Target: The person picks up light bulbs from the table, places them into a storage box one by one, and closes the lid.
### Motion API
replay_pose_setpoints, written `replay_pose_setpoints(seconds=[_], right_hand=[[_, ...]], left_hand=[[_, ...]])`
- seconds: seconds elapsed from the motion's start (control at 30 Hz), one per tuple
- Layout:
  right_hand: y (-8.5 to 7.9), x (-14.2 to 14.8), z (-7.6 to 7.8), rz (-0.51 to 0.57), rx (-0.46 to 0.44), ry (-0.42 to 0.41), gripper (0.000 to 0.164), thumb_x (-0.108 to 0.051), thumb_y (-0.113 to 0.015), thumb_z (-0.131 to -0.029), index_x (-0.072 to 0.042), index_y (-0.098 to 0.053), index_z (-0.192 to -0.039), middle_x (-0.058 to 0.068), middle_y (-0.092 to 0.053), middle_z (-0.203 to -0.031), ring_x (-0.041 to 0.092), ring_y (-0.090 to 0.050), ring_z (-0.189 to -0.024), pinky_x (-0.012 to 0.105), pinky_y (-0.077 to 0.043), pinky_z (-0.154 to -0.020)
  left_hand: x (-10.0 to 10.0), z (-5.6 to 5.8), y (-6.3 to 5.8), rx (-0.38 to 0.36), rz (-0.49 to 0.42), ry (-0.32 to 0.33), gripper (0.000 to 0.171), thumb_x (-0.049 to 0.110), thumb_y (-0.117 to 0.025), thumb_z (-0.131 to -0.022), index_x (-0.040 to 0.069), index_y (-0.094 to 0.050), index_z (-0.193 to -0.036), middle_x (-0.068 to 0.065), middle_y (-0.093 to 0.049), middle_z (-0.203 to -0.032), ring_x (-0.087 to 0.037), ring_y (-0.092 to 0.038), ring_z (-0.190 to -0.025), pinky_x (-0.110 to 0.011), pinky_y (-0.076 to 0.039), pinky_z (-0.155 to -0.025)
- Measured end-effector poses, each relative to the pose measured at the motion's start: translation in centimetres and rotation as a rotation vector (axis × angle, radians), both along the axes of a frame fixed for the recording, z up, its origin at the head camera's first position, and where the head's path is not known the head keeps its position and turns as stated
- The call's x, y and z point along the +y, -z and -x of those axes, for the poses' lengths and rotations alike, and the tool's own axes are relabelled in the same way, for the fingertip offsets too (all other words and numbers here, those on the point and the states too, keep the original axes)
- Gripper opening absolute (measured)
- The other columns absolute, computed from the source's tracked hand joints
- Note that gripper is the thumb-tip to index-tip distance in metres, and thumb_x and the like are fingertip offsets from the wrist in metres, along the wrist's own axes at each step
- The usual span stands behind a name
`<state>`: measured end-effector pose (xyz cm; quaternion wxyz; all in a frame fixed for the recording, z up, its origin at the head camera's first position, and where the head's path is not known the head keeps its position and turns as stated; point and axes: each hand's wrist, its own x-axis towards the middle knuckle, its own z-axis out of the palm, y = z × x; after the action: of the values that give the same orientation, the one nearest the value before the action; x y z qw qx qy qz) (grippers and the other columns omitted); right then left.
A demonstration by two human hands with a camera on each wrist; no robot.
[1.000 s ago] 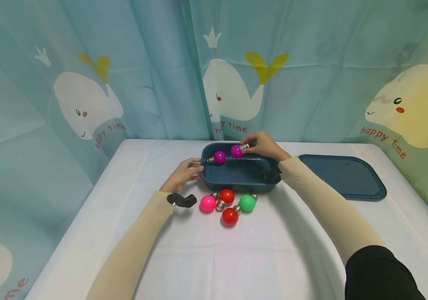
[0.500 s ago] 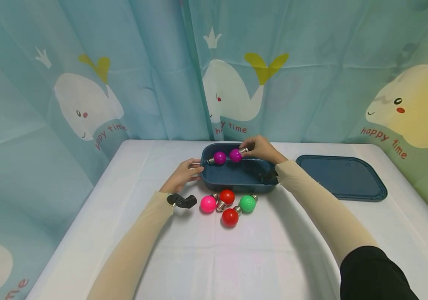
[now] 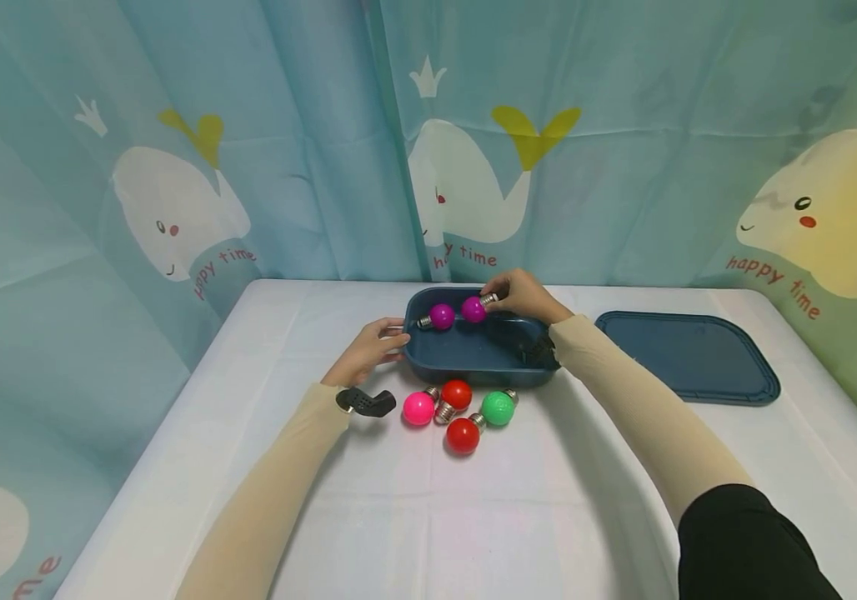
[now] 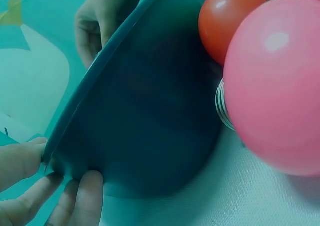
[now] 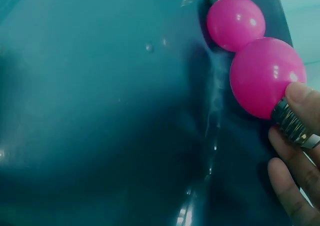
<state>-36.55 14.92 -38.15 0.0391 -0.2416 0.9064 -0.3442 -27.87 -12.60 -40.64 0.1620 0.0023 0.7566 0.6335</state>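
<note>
In the head view my right hand [image 3: 524, 297] pinches a purple light bulb [image 3: 473, 310] by its metal screw base, over the far side of a dark blue container [image 3: 466, 375]. A second purple bulb [image 3: 441, 317] lies inside, to its left. The right wrist view shows the held bulb [image 5: 265, 78] overlapping the other bulb [image 5: 236, 22], with thumb and fingers about the threaded base. My left hand [image 3: 371, 348] holds the container's left end; fingers [image 4: 89, 198] press against its outer wall near the rim in the left wrist view.
In front of the container lie a pink bulb [image 3: 418, 409], a red bulb [image 3: 458, 394], another red bulb [image 3: 463, 436] and a green bulb [image 3: 498, 408]. A dark blue lid [image 3: 699, 354] lies flat to the right on the white table [image 3: 511, 517]. A patterned curtain [image 3: 308, 167] hangs behind.
My right hand has lowered the purple bulb slightly over the first half second, bringing it level with the other one; since then it has barely moved. The left hand stays at the container.
</note>
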Motion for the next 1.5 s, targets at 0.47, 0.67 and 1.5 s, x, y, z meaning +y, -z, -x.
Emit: replay_pose_setpoints(seconds=[0.47, 0.67, 1.5], right_hand=[[1.4, -0.3, -0.3, 0.011, -0.013, -0.005, 0.025, -0.007, -0.075, -0.078, 0.004, -0.070, -0.100, 0.020, -0.070, -0.099, 0.024, -0.060, -0.083, 0.031, -0.052, -0.071], [1.7, -0.2, -0.3, 0.016, -0.016, 0.004, 0.026, -0.008, -0.074, -0.079, 0.004, -0.070, -0.101, 0.020, -0.070, -0.102, 0.025, -0.059, -0.086, 0.034, -0.052, -0.074], [2.2, -1.0, 0.2, -0.017, -0.091, -0.008, 0.025, -0.002, -0.076, -0.074, 0.005, -0.069, -0.097, 0.021, -0.070, -0.099, 0.030, -0.067, -0.092, 0.037, -0.057, -0.080]], left_hand=[[0.2, 0.1, 0.0, -0.017, 0.007, -0.015, 0.049, 0.008, -0.051, -0.096, -0.001, -0.035, -0.141, -0.023, -0.041, -0.138, -0.030, -0.052, -0.117, -0.041, -0.047, -0.102], [0.3, 0.0, -0.2, -0.022, 0.006, -0.015, 0.048, 0.009, -0.051, -0.096, -0.001, -0.035, -0.141, -0.022, -0.041, -0.139, -0.030, -0.052, -0.118, -0.040, -0.047, -0.102], [0.1, 0.1, -0.2, -0.024, 0.021, -0.019, 0.048, 0.009, -0.051, -0.096, 0.000, -0.035, -0.141, -0.022, -0.041, -0.138, -0.031, -0.052, -0.118, -0.040, -0.047, -0.102]])
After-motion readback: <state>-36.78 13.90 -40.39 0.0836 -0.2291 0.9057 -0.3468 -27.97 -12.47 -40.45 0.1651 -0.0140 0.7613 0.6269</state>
